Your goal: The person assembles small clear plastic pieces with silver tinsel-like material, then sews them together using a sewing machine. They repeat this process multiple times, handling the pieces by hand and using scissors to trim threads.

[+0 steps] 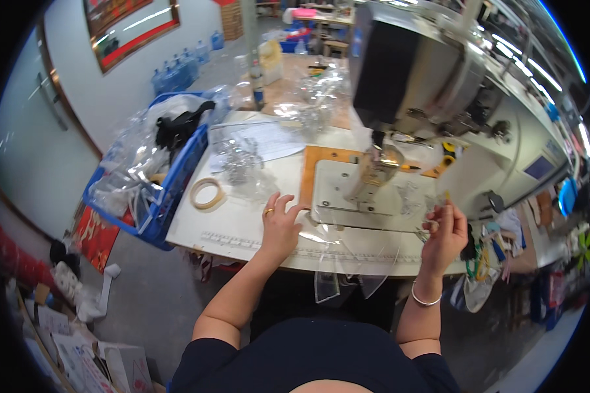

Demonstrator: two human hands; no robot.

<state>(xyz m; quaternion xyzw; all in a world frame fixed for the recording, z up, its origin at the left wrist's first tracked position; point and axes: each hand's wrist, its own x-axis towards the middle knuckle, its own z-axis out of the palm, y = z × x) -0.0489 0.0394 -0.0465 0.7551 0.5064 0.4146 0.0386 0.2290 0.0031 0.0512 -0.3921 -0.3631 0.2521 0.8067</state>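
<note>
An industrial sewing machine (pixel 375 173) stands over the white worktable, its metal bed plate (pixel 332 180) set in an orange-brown board (pixel 313 171). A clear plastic sheet (pixel 357 255) lies in front of the machine and hangs over the table's front edge. My left hand (pixel 282 226) rests left of the bed plate, fingers apart, near the sheet's left edge. At the right, my right hand (pixel 446 232) is raised by the machine, thumb and fingers pinched together. A small yellowish tip shows above them, but what they hold is too small to tell.
A tape roll (pixel 207 194) and crumpled clear plastic (pixel 246 160) lie left of my left hand. Beside the table stands a blue basket (pixel 177 190) full of plastic and black cloth. A printed ruler (pixel 242 241) runs along the front edge. Cluttered items (pixel 498 245) sit at the right.
</note>
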